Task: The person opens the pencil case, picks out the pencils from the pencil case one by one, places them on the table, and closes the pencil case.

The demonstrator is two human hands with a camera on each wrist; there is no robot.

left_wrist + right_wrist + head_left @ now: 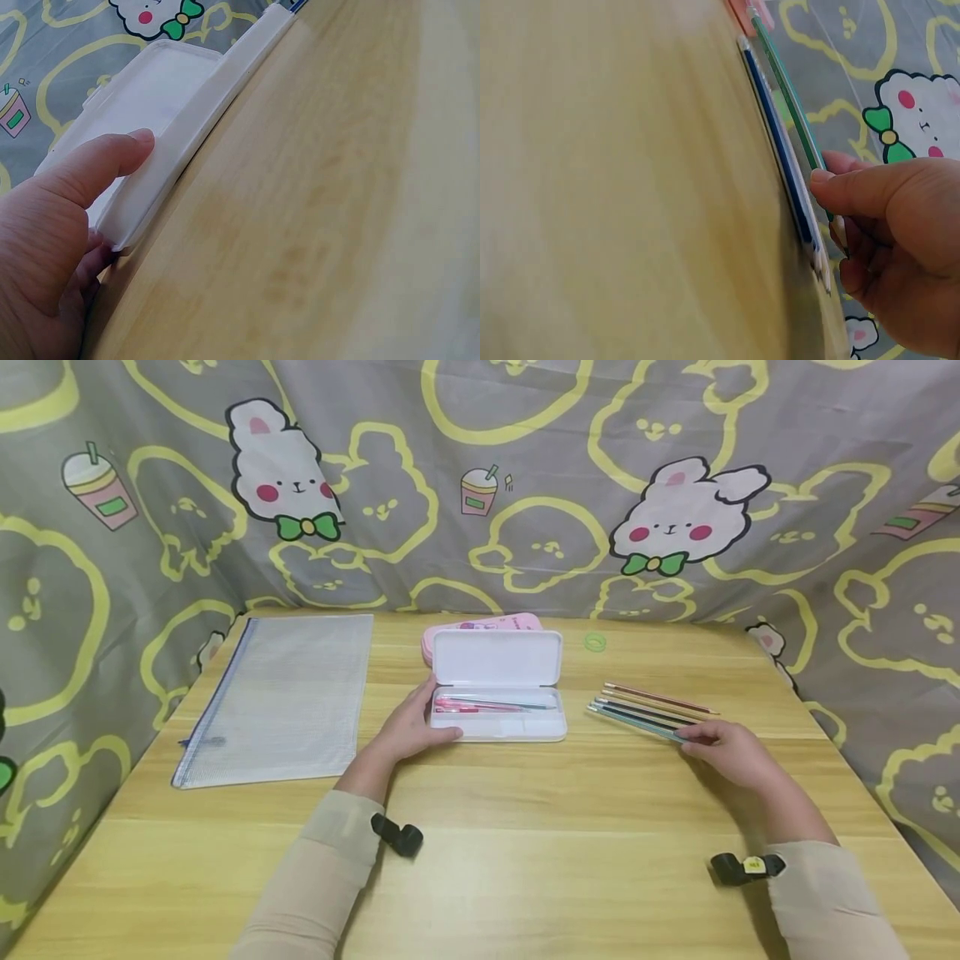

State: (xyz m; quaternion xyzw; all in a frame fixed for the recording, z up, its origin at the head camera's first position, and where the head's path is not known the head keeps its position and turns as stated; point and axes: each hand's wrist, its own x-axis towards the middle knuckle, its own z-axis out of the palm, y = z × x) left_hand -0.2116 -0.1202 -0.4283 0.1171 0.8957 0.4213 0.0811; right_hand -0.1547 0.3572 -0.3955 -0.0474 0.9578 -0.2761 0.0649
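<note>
A white pencil case (498,729) stands with its lid raised, pink pens (472,706) and a slim pale-blue stick lying inside. My left hand (412,727) grips its left end; in the left wrist view the thumb (139,146) lies over the front rim and the other fingers go round the side. Between thumb and fingertips my right hand (731,756) pinches a green pencil (791,105) near its sharpened tip. That pencil is lifted off the tabletop, above a dark blue pencil (780,150). Several more pencils (660,697) lie fanned beside it, brown and tan among them.
Behind the raised lid lies a pink case (483,625). Light-green rings (595,642) rest to its right. A translucent mesh zip pouch (285,702) lies flat at the left. Patterned grey cloth (555,468) surrounds the back and sides of the wooden table (540,860).
</note>
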